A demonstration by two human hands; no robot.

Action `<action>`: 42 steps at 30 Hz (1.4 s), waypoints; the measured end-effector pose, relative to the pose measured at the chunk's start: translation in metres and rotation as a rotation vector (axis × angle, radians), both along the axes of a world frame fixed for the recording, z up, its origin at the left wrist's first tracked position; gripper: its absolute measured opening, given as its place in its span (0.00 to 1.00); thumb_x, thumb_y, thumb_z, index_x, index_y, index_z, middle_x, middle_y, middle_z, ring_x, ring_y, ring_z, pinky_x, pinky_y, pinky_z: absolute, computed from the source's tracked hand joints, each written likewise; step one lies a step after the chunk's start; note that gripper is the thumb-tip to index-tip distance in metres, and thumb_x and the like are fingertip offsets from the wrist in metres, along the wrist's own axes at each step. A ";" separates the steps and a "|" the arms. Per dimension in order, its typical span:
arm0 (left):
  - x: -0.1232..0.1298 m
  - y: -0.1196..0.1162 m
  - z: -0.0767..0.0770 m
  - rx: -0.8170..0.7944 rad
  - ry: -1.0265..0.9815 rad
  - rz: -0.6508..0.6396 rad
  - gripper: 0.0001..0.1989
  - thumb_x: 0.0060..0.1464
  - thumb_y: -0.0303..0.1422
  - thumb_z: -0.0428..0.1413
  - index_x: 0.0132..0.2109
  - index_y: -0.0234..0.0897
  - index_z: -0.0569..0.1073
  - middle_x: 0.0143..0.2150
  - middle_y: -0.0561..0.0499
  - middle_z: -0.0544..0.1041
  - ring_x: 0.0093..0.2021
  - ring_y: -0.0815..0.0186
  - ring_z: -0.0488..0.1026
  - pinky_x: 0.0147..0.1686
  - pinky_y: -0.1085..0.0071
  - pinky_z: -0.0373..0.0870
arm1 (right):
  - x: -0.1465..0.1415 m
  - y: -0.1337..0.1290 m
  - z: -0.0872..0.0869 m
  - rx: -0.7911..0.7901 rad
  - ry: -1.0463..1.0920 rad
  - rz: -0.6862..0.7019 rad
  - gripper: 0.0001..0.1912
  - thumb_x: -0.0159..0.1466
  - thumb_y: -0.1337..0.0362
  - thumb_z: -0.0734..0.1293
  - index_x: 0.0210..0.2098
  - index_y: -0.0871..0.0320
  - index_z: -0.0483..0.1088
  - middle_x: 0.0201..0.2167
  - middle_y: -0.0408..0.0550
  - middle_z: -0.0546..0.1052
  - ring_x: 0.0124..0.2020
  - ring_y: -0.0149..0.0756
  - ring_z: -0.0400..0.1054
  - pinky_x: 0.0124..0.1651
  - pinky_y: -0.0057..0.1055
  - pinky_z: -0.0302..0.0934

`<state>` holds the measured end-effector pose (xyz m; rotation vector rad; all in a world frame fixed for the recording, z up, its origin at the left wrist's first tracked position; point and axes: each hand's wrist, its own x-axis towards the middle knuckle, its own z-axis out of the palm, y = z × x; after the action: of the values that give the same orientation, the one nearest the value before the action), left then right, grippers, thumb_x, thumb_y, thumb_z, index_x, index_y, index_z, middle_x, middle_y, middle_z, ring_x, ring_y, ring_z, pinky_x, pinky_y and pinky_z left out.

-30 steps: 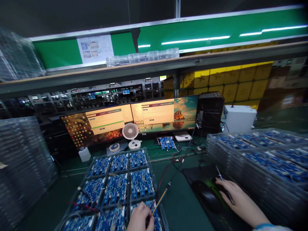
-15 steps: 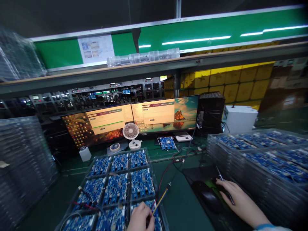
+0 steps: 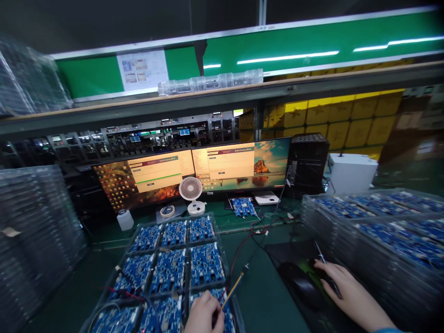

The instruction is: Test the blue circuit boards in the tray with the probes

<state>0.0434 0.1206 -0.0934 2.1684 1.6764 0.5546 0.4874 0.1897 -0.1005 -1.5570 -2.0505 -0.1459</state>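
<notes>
My left hand (image 3: 204, 313) is closed over a blue circuit board (image 3: 219, 296) in the near right compartment of a clear plastic tray (image 3: 225, 266). A yellow cable (image 3: 231, 290) runs from its fingers up to a dark connector (image 3: 245, 268); the end inside the fingers is hidden. My right hand (image 3: 338, 282) rests on the black mouse pad, closed on a slim pen-like tool (image 3: 319, 252) with a silvery shaft and dark handle. Just left of that hand lies a black mouse (image 3: 301, 283). Several more blue boards (image 3: 169, 268) fill the tray.
Two monitors (image 3: 239, 159) stand behind a small white fan (image 3: 191, 189). A stack of trays (image 3: 343, 231) with blue boards is on the right; stacked clear trays (image 3: 38, 231) rise at left. Red and black wires (image 3: 239, 247) cross the green bench. A shelf (image 3: 208, 102) spans above.
The whole view has shifted slightly, so things appear a little further right. Both hands keep nearly the same places and grips.
</notes>
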 end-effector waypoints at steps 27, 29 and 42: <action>0.005 -0.005 0.012 -0.004 0.026 0.029 0.08 0.52 0.28 0.50 0.32 0.37 0.74 0.34 0.48 0.74 0.34 0.64 0.70 0.40 0.68 0.64 | -0.001 0.003 0.001 0.021 0.004 0.036 0.13 0.60 0.56 0.61 0.39 0.52 0.73 0.44 0.51 0.79 0.49 0.46 0.71 0.52 0.43 0.69; 0.005 -0.006 0.013 -0.002 0.030 0.029 0.08 0.53 0.28 0.50 0.32 0.37 0.74 0.34 0.48 0.74 0.34 0.63 0.69 0.40 0.68 0.64 | -0.001 0.003 0.000 0.016 0.003 0.037 0.13 0.60 0.56 0.61 0.39 0.53 0.74 0.44 0.51 0.79 0.49 0.46 0.71 0.52 0.43 0.69; 0.007 -0.008 0.014 -0.006 0.001 0.047 0.08 0.53 0.28 0.50 0.32 0.38 0.74 0.34 0.48 0.73 0.35 0.63 0.69 0.41 0.67 0.64 | 0.000 0.003 0.000 0.027 -0.018 0.035 0.14 0.60 0.57 0.61 0.40 0.53 0.74 0.44 0.52 0.79 0.48 0.47 0.72 0.49 0.43 0.70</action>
<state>0.0500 0.1126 -0.0797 2.1300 1.7310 0.5609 0.4876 0.1922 -0.1004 -1.5075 -2.0796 -0.1746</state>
